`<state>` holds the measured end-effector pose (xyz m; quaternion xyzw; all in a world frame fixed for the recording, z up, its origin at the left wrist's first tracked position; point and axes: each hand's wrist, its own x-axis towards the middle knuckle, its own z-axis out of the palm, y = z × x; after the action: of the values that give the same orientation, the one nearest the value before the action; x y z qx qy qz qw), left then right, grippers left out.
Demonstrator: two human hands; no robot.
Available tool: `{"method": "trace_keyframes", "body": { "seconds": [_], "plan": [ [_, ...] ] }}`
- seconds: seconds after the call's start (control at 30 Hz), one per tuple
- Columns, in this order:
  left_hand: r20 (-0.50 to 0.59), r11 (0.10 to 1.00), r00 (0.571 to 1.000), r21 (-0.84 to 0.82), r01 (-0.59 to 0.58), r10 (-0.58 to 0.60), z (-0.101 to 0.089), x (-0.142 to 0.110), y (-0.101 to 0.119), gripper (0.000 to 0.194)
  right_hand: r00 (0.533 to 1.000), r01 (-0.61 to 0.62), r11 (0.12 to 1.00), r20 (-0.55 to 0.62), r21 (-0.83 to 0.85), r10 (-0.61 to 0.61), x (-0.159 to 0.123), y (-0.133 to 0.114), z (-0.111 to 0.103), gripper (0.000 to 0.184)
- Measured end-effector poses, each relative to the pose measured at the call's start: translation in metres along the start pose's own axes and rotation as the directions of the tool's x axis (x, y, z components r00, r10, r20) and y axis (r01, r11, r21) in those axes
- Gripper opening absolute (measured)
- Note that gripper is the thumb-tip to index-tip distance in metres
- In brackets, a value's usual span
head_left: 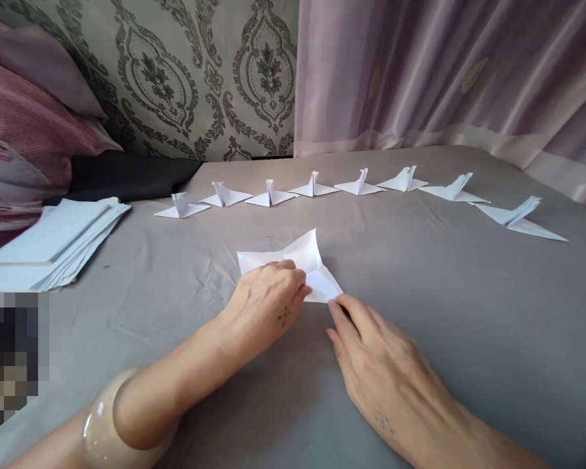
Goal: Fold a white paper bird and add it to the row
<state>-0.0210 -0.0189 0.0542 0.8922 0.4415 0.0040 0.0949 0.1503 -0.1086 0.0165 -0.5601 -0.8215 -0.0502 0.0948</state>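
A white sheet of paper (300, 254), partly folded with raised corners and creases, lies on the grey cloth in front of me. My left hand (268, 296) is closed over its near left part, fingers curled and pressed on the paper; the fingertips are partly hidden. At the near right corner of the sheet, my right hand (371, 345) pinches the paper's edge between thumb and fingers. A pale bangle (127, 417) circles my left wrist.
Several folded white paper figures (313, 185) stand in a curved row behind the sheet. On the left rests a stack of white paper (53, 238), with black fabric (137, 174) behind it. A pale purple curtain (420, 71) and patterned wall (205, 71) close off the back.
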Motion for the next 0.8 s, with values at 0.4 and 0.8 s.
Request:
{"method": "trace_keyframes", "body": {
  "seconds": [0.4, 0.8],
  "plan": [
    [-0.011, 0.998, 0.998, -0.036, 0.054, -0.054, 0.003, 0.005, -0.001, 0.027, 1.000, -0.023, 0.992, 0.017, 0.127, 0.021, 0.011, 0.004, -0.003, 0.031],
    [0.164, 0.950, 0.976, -0.253, 0.182, -0.143, -0.018, 0.008, -0.030, 0.019, 1.000, -0.002, 0.995, 0.031, 0.098, -0.001, 0.019, 0.003, -0.003, 0.040]
  ]
}}
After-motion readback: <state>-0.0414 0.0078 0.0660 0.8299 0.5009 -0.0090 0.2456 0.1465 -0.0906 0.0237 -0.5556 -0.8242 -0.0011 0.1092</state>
